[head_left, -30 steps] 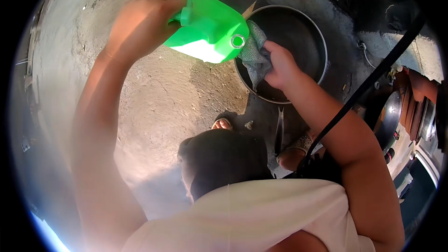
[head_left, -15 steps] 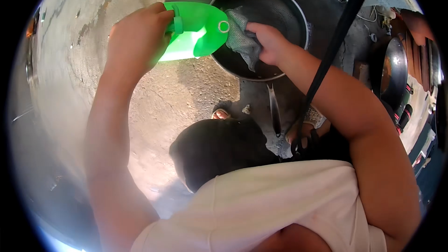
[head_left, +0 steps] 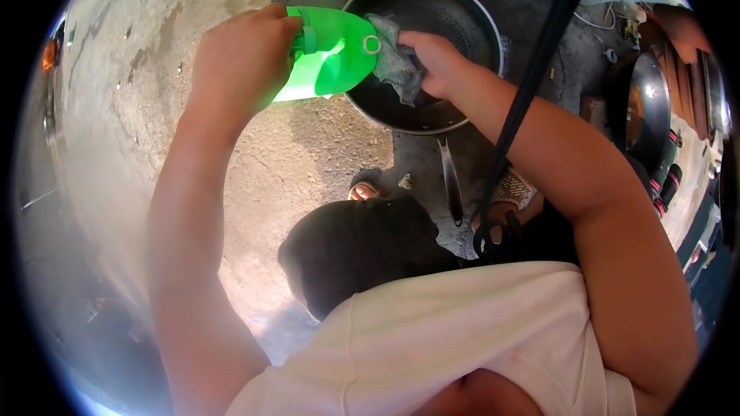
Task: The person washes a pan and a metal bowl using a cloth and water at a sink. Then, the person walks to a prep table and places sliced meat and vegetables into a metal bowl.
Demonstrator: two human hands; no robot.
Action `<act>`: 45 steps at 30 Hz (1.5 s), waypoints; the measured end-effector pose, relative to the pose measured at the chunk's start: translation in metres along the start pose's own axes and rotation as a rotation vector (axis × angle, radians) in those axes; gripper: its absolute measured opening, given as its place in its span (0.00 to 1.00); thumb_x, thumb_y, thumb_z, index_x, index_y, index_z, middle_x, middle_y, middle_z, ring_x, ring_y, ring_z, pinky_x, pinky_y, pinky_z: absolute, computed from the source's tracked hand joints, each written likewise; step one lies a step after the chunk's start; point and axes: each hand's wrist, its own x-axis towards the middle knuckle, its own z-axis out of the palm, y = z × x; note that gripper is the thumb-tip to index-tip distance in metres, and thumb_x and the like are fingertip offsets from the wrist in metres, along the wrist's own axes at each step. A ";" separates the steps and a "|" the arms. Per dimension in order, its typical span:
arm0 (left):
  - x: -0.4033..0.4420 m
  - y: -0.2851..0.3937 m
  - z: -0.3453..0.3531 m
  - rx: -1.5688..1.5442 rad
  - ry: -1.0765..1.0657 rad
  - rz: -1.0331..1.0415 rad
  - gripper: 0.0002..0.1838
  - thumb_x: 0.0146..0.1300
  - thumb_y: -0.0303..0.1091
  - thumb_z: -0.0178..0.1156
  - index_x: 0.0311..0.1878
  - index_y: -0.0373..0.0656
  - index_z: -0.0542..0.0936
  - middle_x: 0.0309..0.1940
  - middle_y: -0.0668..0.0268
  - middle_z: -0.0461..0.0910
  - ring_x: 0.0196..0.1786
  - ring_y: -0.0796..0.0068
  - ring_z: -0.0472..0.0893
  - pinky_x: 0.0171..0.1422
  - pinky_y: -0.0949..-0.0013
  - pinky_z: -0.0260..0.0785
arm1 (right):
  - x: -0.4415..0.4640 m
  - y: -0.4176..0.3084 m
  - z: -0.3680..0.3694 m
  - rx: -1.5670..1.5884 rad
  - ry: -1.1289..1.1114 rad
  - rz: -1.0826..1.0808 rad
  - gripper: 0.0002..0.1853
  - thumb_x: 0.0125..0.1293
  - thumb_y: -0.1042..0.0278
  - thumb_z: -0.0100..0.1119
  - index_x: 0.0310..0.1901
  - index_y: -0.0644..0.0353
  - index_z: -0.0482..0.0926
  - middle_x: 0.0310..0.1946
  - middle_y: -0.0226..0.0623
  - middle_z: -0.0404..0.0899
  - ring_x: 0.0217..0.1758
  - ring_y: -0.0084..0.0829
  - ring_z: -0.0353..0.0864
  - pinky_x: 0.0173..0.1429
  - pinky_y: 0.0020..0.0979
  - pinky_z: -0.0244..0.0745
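My left hand (head_left: 245, 54) is closed on the handle of a translucent green plastic jug (head_left: 351, 54). A pale ring shows at the jug's right end, which is over the left rim of a dark pan (head_left: 462, 27) on the ground. My right hand (head_left: 433, 63) grips a grey mesh cloth (head_left: 395, 68) above the pan, close beside the jug's end. Whether the cloth touches the jug I cannot tell. The pan's handle (head_left: 451, 185) points toward me, between my feet.
Concrete ground (head_left: 254, 162) surrounds the pan. At the right stand another dark pan (head_left: 647, 108) and several dark handles with red bands (head_left: 669, 185). A black strap (head_left: 539, 85) hangs across the view, in front of my right forearm. A small pale scrap (head_left: 405, 181) lies near my foot.
My left hand and the jug have shifted slightly right. My right hand has moved a little up and left with the cloth, which hangs less far down.
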 end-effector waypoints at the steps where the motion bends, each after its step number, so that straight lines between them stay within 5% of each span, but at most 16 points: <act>1: 0.000 0.000 0.000 0.004 0.004 0.007 0.10 0.51 0.29 0.62 0.38 0.46 0.79 0.36 0.68 0.78 0.40 0.63 0.79 0.43 0.60 0.73 | 0.000 0.000 0.000 0.000 0.002 -0.002 0.13 0.65 0.67 0.49 0.44 0.68 0.75 0.40 0.45 0.81 0.40 0.36 0.83 0.47 0.38 0.80; 7: 0.002 0.004 0.004 0.000 0.069 0.048 0.07 0.50 0.25 0.56 0.32 0.48 0.80 0.33 0.68 0.78 0.39 0.64 0.80 0.40 0.62 0.74 | 0.013 0.003 -0.002 -0.033 -0.004 -0.005 0.15 0.67 0.66 0.44 0.48 0.66 0.74 0.42 0.41 0.79 0.44 0.36 0.81 0.51 0.40 0.76; 34: 0.018 0.021 0.007 0.075 0.087 0.044 0.08 0.48 0.25 0.60 0.32 0.48 0.82 0.35 0.65 0.81 0.40 0.63 0.82 0.40 0.64 0.75 | 0.032 0.004 -0.013 0.016 0.103 0.008 0.15 0.68 0.62 0.46 0.48 0.64 0.74 0.42 0.45 0.79 0.41 0.37 0.82 0.45 0.39 0.78; 45: -0.010 -0.025 0.001 -0.128 0.047 -0.047 0.12 0.52 0.30 0.62 0.42 0.45 0.81 0.38 0.66 0.79 0.39 0.61 0.80 0.43 0.63 0.72 | 0.004 -0.019 -0.014 0.022 -0.207 -0.062 0.17 0.67 0.61 0.44 0.47 0.64 0.76 0.42 0.40 0.80 0.45 0.36 0.78 0.54 0.38 0.72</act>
